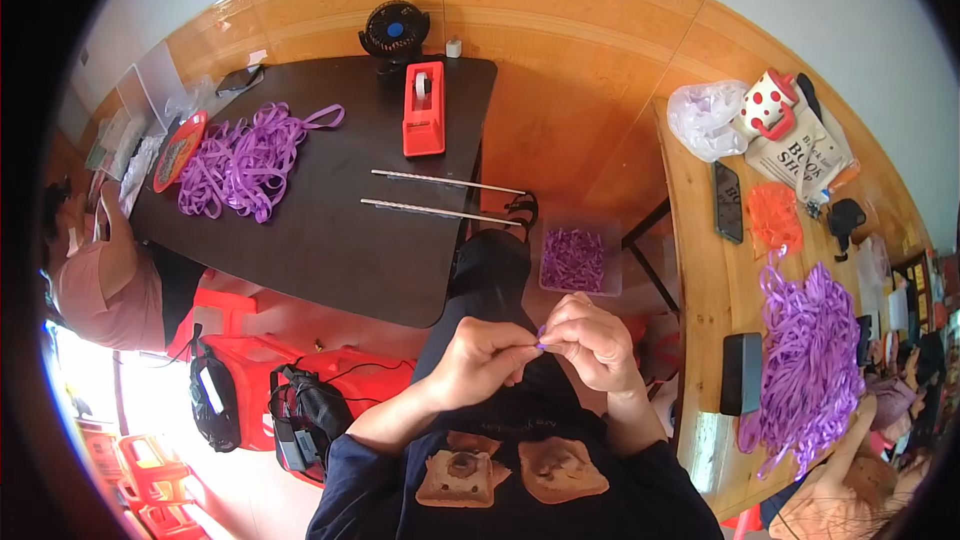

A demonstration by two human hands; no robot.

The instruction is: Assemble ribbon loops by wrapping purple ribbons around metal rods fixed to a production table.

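Note:
Above my lap, my left hand (pixel 482 360) and my right hand (pixel 592 342) meet with their fingertips pinched together. Between them shows a small bit of purple ribbon (pixel 541 344); most of it is hidden by the fingers. Beyond my right hand, low between the two tables, a clear plastic bin (pixel 613 268) contains a heap of short purple ribbon pieces (pixel 572 260). Two thin metal rods (pixel 440 212) stick out over the right edge of the dark table, beyond my hands.
The dark table (pixel 350 260) bears a purple ribbon pile (pixel 245 165), a red tape dispenser (pixel 424 110) and a black fan (pixel 394 32). On the wooden table (pixel 705 320) lie long purple ribbons (pixel 810 360), a phone (pixel 728 202) and a dark box (pixel 741 374). People sit at both sides.

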